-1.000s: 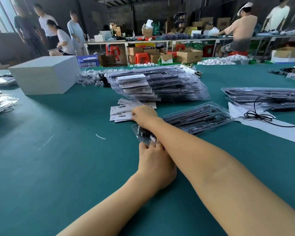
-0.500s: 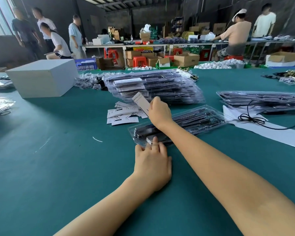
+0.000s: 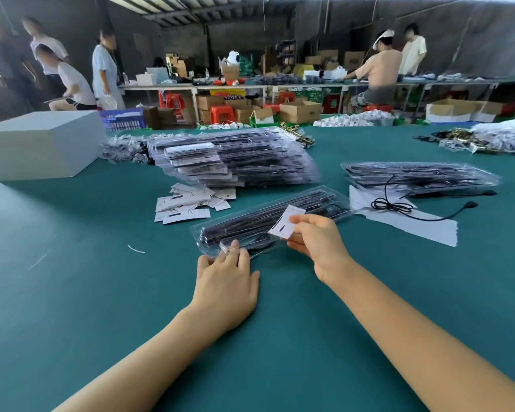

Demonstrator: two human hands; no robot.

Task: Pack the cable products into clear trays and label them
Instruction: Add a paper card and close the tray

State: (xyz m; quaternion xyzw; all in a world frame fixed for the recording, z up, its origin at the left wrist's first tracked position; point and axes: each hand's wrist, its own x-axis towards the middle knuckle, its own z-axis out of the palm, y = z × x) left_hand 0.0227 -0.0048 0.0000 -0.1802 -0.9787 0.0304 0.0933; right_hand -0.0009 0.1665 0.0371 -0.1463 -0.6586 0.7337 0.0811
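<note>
A long clear tray (image 3: 262, 221) with black cable parts inside lies slanted on the green table (image 3: 87, 278) in front of me. My left hand (image 3: 225, 285) lies flat on the table, its straight fingertips pressing the tray's near left corner. My right hand (image 3: 315, 242) pinches a small white label card (image 3: 286, 223) just above the tray's middle. A loose heap of white label cards (image 3: 188, 202) lies left of the tray. Behind it stands a big stack of packed clear trays (image 3: 235, 159).
A smaller stack of trays (image 3: 419, 173) sits at the right, with a loose black cable (image 3: 399, 206) on white paper (image 3: 414, 224). A white box (image 3: 39, 144) stands far left. Bagged parts lie at the table's back. Several people work at benches beyond.
My right hand picked a card from the heap and carried it right and toward me, over the tray. My left hand stayed at the tray's near corner.
</note>
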